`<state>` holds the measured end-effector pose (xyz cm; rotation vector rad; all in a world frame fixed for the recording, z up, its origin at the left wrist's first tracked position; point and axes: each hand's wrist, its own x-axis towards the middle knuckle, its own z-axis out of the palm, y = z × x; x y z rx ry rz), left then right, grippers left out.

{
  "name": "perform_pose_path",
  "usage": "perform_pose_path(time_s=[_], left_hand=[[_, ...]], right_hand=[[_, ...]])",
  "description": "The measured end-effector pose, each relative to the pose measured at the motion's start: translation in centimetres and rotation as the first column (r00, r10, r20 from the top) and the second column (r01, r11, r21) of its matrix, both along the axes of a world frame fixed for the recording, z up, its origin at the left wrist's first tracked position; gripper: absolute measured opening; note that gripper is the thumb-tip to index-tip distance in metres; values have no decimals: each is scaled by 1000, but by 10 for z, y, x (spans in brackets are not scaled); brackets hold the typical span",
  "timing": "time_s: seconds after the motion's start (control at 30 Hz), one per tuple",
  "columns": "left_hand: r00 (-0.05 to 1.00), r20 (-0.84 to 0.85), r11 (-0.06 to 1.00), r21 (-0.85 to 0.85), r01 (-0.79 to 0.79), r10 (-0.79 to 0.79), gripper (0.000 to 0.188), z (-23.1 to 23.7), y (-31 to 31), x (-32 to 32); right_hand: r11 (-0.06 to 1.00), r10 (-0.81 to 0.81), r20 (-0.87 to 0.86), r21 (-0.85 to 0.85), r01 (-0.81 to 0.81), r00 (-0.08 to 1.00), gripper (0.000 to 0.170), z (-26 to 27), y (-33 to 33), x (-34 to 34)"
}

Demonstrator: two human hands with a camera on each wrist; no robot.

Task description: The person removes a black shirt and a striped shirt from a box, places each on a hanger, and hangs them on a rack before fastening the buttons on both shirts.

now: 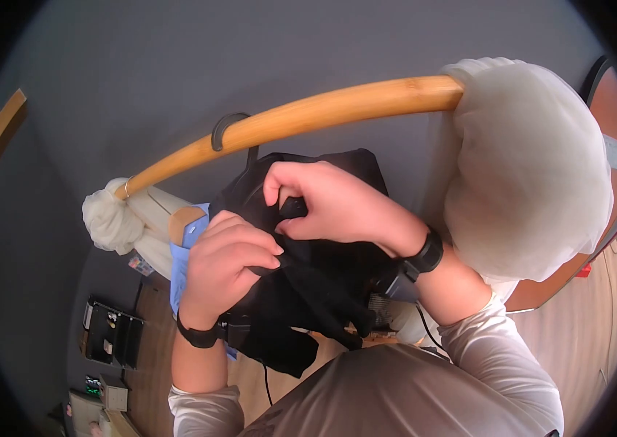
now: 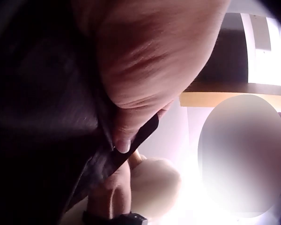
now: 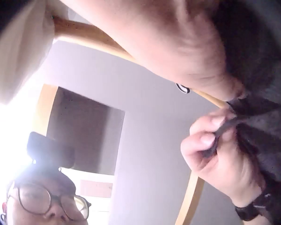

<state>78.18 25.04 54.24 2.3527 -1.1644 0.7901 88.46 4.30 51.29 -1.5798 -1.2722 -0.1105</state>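
Observation:
A black garment [image 1: 323, 284] hangs under a bamboo pole [image 1: 308, 109], below a dark hanger hook [image 1: 225, 131] looped over that pole. On its left side my left hand [image 1: 228, 258] pinches the garment's edge between thumb and fingers. The right wrist view shows a strip of dark fabric [image 3: 210, 152] between those fingers. Higher up and to the right, my right hand [image 1: 338, 204] has its fingers and thumb curled round a fold of the same garment. In the left wrist view, a thumb [image 2: 124, 145] presses against the dark edge.
Close to the left hand hangs a light blue shirt [image 1: 195, 233] on a wooden hanger [image 1: 183, 222]. White cloth wraps the pole's right end in a large bundle [image 1: 527, 167] and its left end in a smaller bundle [image 1: 112, 218]. Behind the pole stands a grey wall [image 1: 177, 65].

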Motion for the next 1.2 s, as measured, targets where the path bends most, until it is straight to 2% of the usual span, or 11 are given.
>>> perform_pose_path(time_s=[0.13,0.2,0.27,0.4,0.5,0.7,0.8,0.9,1.0,1.1,1.2], left_hand=[[991,-22,991,-13,-133,132,19,-9,-5,2],[980,-19,978,-55,-199,198,20,-11,-4,-1],[984,-22,981,-81,-178,176,21,-10,-1,0],[997,8,991,-110,-73,74,21,-11,6,4],[998,40,992,-120,49,-44,19,-10,5,7],[991,112,997,-25,76,-73,14,-8,7,7],[983,162,996,18,90,-91,13,-7,4,5],[985,159,997,-11,72,-70,12,-8,3,2],[985,164,999,-17,48,-45,16,-10,9,5],[981,191,998,-66,-19,31,23,-14,10,8],[972,179,965,-240,-108,154,30,-15,5,-1]], right_hand=[[997,77,-32,-30,-77,997,31,0,0,1],[979,204,-119,11,-204,972,30,-6,-3,8],[943,334,-264,82,-324,905,31,-10,-6,11],[918,396,-305,104,-383,866,37,-8,-9,6],[918,397,-290,125,-377,871,39,-11,-6,6],[932,363,-201,87,-353,910,36,-8,-9,1],[956,285,-178,-16,-292,942,34,3,-14,-7],[965,257,-105,-20,-261,961,34,1,-13,-9],[987,158,37,23,-159,987,33,1,-13,-15],[999,17,121,-39,-13,993,33,2,-13,-22],[998,19,59,-54,-16,998,32,6,-15,-25]])
